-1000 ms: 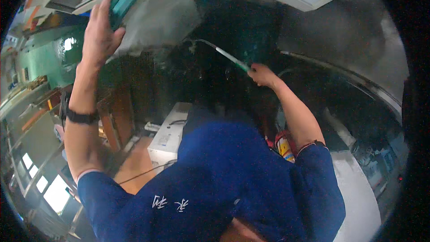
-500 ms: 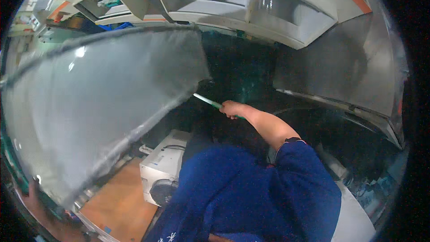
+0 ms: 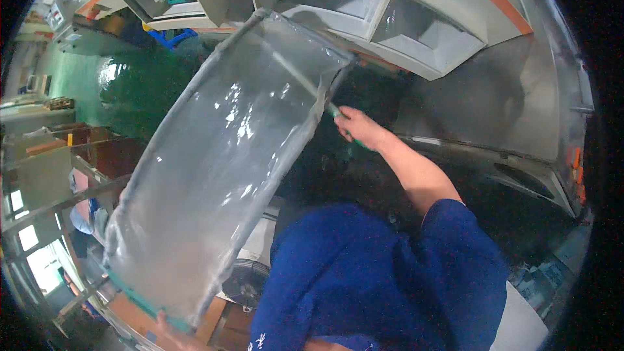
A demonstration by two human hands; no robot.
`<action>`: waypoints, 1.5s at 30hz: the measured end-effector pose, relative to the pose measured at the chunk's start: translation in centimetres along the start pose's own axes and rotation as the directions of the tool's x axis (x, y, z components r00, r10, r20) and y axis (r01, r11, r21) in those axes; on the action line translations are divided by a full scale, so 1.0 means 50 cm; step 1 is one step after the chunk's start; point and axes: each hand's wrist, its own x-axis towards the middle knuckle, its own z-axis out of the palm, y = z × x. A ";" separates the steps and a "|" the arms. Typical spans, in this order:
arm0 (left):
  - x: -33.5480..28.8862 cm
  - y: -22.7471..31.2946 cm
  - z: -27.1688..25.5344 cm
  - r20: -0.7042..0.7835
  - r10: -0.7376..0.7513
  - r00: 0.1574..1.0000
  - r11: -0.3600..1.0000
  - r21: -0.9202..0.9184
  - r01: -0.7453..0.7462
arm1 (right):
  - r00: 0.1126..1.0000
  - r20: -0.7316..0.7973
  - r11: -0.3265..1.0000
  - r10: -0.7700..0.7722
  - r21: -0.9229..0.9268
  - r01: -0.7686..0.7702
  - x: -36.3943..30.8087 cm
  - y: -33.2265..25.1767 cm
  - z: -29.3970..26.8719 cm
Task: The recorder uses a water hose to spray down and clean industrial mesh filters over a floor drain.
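While right hand [image 3: 356, 127] is closed around a green-handled tool [image 3: 338, 116], its tip sits at the upper edge of the big clear plastic sheet [image 3: 221, 162] held up in front. Left hand [image 3: 170, 338] barely shows at the sheet's bottom corner; grip unclear. Work looks midway, sheet not yet set down.

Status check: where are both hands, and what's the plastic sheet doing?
Right hand shut on green tool at the clear plastic sheet. Left hand grips the sheet's lower edge. Sheet screens the white appliance below.
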 end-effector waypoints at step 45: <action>-0.118 -0.215 1.078 0.620 -0.298 0.726 0.891 -0.092 0.445 | 0.797 -0.345 0.852 0.495 0.371 -0.369 -0.273 0.112 -0.161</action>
